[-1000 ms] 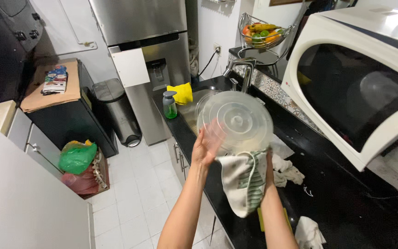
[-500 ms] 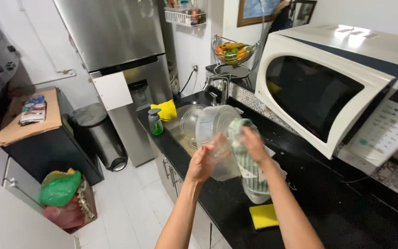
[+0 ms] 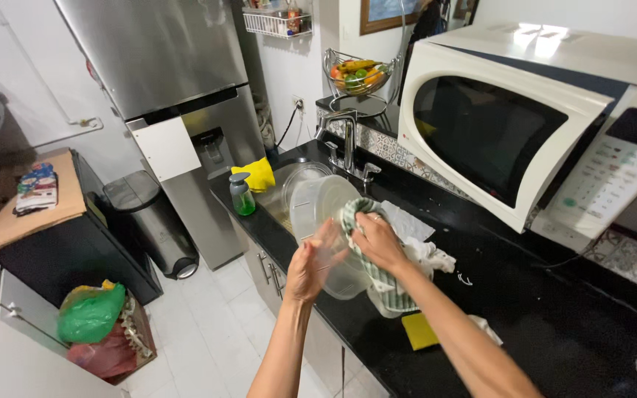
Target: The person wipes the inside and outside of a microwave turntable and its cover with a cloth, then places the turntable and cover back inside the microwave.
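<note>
My left hand holds a clear round plastic container from outside, tilted on its side above the edge of the black counter. My right hand grips a green-and-white striped dish towel and presses it against the container's rim and inner side. The towel's loose end hangs down below my right wrist.
A white microwave stands on the counter at right. The sink with a faucet lies behind the container, a green soap bottle and yellow cloth beside it. A yellow sponge and white rags lie nearby.
The container has turned from facing me flat to lying on its side. My right hand with the towel has moved up over its rim. The view has shifted right, toward the microwave.
</note>
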